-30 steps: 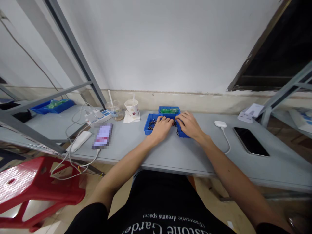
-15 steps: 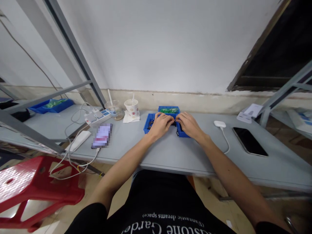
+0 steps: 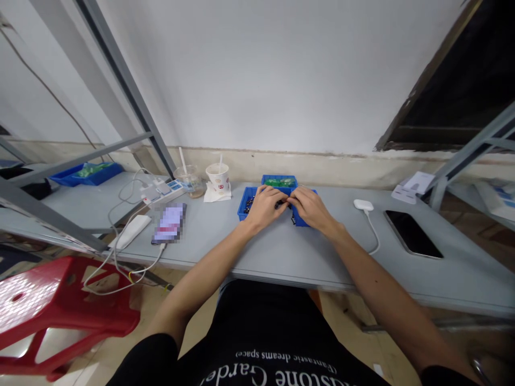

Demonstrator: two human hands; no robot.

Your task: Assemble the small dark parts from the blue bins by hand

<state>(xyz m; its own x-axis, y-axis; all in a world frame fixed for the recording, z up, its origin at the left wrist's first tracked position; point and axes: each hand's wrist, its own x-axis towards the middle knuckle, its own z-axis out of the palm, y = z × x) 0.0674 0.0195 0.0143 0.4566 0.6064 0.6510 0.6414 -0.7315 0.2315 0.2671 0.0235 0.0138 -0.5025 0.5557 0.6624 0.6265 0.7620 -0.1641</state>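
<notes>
My left hand (image 3: pixel 267 207) and my right hand (image 3: pixel 309 206) meet over the blue bins, fingertips pinched together. Between them is a small dark piece, too small and too covered to name. Under my left hand sits a blue bin (image 3: pixel 242 209) holding small dark parts (image 3: pixel 249 204). Below my right hand is another blue bin (image 3: pixel 302 222), with black bits showing at its left edge; my hand hides much of its inside. Behind both stands a third blue bin (image 3: pixel 279 177) with green pieces (image 3: pixel 279 183) in it.
Left on the grey table (image 3: pixel 273 257) are a paper cup (image 3: pixel 218 179), a plastic cup (image 3: pixel 190 183), a power strip (image 3: pixel 169 192) and a charging phone (image 3: pixel 169 222). A white case (image 3: pixel 363 205) and dark phone (image 3: pixel 413 233) lie right. A red stool (image 3: pixel 60 311) stands lower left.
My right hand's fingertips have shifted slightly left, closer to my left hand's fingers. My left hand and the bins stay almost where they were.
</notes>
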